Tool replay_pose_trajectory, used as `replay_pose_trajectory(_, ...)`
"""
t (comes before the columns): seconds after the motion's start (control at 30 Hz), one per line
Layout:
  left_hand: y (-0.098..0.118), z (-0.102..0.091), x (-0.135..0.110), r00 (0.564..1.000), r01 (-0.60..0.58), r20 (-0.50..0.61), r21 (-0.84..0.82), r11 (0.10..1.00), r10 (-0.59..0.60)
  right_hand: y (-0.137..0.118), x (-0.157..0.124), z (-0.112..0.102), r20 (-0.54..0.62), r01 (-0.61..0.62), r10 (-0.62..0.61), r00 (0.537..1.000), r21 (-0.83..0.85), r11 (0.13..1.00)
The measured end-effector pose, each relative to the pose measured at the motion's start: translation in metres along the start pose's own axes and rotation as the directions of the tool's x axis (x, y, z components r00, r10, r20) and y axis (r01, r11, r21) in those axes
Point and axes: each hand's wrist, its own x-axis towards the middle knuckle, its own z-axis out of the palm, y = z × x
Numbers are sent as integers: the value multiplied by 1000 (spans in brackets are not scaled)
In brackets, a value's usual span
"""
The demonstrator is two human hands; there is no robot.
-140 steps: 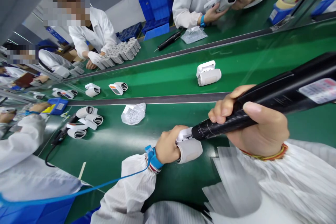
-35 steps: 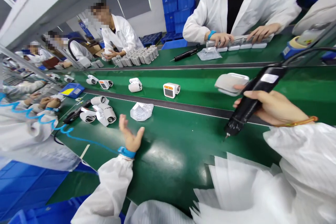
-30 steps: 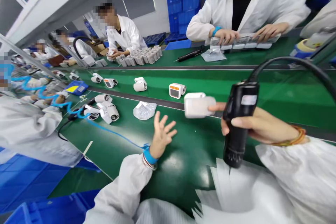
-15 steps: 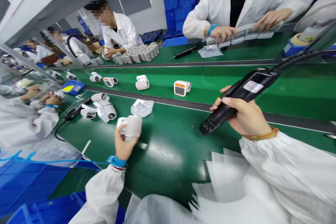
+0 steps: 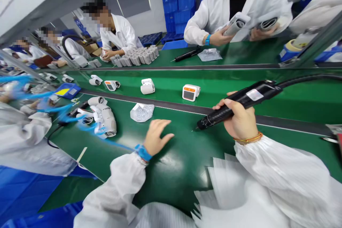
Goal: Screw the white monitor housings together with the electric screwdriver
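My right hand [image 5: 242, 119] is wrapped round a black electric screwdriver [image 5: 235, 105], whose tip points down and left above the green bench [image 5: 171, 171]. Over the middle of the bench, my left hand [image 5: 157, 137] has its thumb and fingers apart with nothing in them. Just beyond it lies a clear plastic bag [image 5: 142, 112] of small metal pieces, probably screws. To the left is a group of white wrist blood pressure monitors [image 5: 107, 121] with rolled grey cuffs. A monitor with orange buttons [image 5: 190, 93] stands on the green conveyor strip beyond.
More white monitors [image 5: 148, 86] sit along the strip. A blue tray [image 5: 68, 91] and another screwdriver [image 5: 73, 112] lie at the left, near a neighbour's sleeve. Across the strip, a co-worker holds cuffed devices [image 5: 237, 23]. A blurred blue coiled cord [image 5: 66, 112] runs to my left wrist.
My left hand has let go of the white monitor, now among the group at left, and moved right. The screwdriver has shifted slightly left. The co-worker opposite has lifted devices off the bench.
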Motion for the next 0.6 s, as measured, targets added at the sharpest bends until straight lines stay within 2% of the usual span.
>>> replay_pose_trajectory(0.03, 11, 17, 8, 997, -41, 61, -71, 997, 46, -3, 0, 0, 0, 5, -5, 1000, 11, 1000)
replay_pose_trajectory(0.1, 25, 44, 21, 990, -64, 111, -173, 983, 84, -9, -1, 0, 4, 11, -11, 1000, 25, 1000)
replay_pose_trajectory(0.2, 33, 66, 30, 991, -26, 119, -242, 970, 57, -16, -4, 0, 5, 2, -3, 1000, 30, 1000)
replay_pose_trajectory(0.3, 32, 71, 32, 992, -10, 117, -239, 971, 39, -18, -6, 2, 1, -12, 12, 1000, 40, 999)
replay_pose_trajectory(0.47, 33, 68, 30, 993, 5, 111, -262, 965, 25, -19, -10, 3, 19, -4, 4, 1000, 26, 1000)
replay_pose_trajectory(0.6, 38, 71, 29, 996, 53, 79, -344, 937, -27, -23, -18, 4, 102, 56, -55, 993, -4, 998)
